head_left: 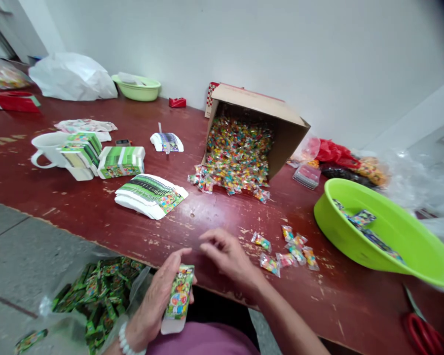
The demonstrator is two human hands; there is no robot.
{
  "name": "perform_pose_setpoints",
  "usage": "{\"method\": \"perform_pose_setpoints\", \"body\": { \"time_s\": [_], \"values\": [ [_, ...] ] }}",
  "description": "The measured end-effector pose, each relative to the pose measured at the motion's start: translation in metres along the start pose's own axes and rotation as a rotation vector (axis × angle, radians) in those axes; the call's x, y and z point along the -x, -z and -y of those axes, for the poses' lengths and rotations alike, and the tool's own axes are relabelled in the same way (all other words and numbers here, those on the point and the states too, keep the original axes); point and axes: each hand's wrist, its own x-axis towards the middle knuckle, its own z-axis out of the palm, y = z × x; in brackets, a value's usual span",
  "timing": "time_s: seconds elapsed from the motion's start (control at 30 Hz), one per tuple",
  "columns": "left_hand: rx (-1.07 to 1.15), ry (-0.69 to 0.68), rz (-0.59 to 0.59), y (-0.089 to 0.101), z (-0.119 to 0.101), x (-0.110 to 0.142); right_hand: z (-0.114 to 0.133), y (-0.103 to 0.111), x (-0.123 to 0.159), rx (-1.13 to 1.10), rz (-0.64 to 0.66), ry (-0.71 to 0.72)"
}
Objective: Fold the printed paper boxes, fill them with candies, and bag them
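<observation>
My left hand [156, 292] grips a small green printed carton [179, 296], held at a slant near the table's front edge. A white end flap sticks out at the carton's lower end. Just to the right, my right hand [227, 255] is over the table edge, its fingers loosely bent and apart, with nothing visible in them. Further right lie several small clear packets of coloured candy [296, 254]. Ahead of my hands a fanned stack of flat green cartons [150, 195] rests on the table.
A tipped cardboard box [259, 96] spills wrapped candy [240, 148]. At right stand a green basin [340, 236] and red-handled scissors [422, 330]. A white mug [46, 148] stands beside bundled cartons [121, 161] at left. Below the edge, a plastic bag [68, 320] holds filled-looking green cartons [99, 291].
</observation>
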Motion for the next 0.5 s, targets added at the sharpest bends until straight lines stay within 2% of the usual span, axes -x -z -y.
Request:
{"method": "perform_pose_setpoints", "body": {
  "time_s": [0.07, 0.13, 0.2, 0.27, 0.33, 0.4, 0.5],
  "values": [
    [0.059, 0.054, 0.049, 0.008, 0.009, 0.008, -0.024, 0.041, -0.024, 0.236, -0.201, -0.100],
    [0.104, 0.105, 0.076, 0.017, 0.016, 0.015, -0.053, 0.085, -0.048, 0.352, -0.352, -0.175],
    [0.109, 0.148, 0.054, 0.027, 0.018, 0.021, -0.080, 0.122, -0.065, 0.455, -0.448, -0.248],
    [0.056, 0.174, -0.003, 0.039, 0.015, 0.025, -0.101, 0.145, -0.072, 0.532, -0.487, -0.305],
    [-0.053, 0.176, -0.064, 0.055, 0.006, 0.026, -0.114, 0.152, -0.072, 0.583, -0.478, -0.331],
    [-0.189, 0.160, -0.103, 0.075, -0.004, 0.028, -0.120, 0.148, -0.067, 0.608, -0.432, -0.313],
    [-0.280, 0.190, -0.062, 0.109, -0.014, 0.031, -0.122, 0.134, -0.057, 0.596, -0.312, -0.232]
  ]
}}
